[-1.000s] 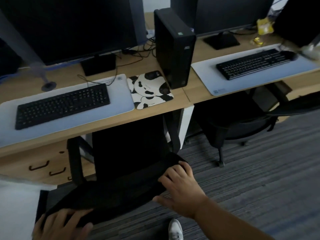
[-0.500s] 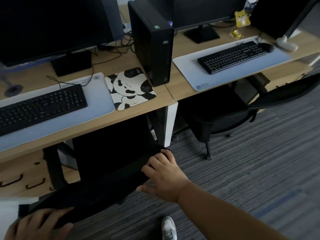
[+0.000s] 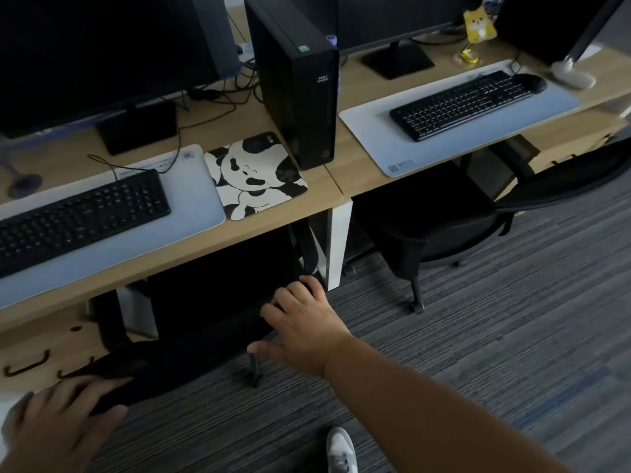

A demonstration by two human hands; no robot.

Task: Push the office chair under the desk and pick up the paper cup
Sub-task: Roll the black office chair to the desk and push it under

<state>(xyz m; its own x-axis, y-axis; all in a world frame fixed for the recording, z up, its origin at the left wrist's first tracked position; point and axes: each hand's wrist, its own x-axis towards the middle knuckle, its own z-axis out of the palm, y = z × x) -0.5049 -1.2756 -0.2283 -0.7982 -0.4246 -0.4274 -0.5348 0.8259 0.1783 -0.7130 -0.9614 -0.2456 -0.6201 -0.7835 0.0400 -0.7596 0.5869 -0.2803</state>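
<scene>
I am gripping the office chair [image 3: 177, 356] backrest with both hands [image 3: 300, 322], left hand [image 3: 61, 421] too, at a wooden worktop [image 3: 259, 220] above grey striped carpet [image 3: 478, 336].

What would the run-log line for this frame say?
phase: pushing chair | both hands on office chair backrest top: left hand, right hand | seat under desk | paper cup: not seen

The black mesh office chair [image 3: 191, 339] sits tucked partly beneath the light wooden desk [image 3: 239, 230], its backrest top nearest the viewer. The left hand [image 3: 58, 425] rests on the backrest's left end, the right hand [image 3: 300, 326] on its right end. On the desk, the black keyboard [image 3: 78, 216] lies left of the panda-print mouse pad [image 3: 256, 175], and the black upright computer tower [image 3: 293, 80] stands just behind and right of the pad.
</scene>
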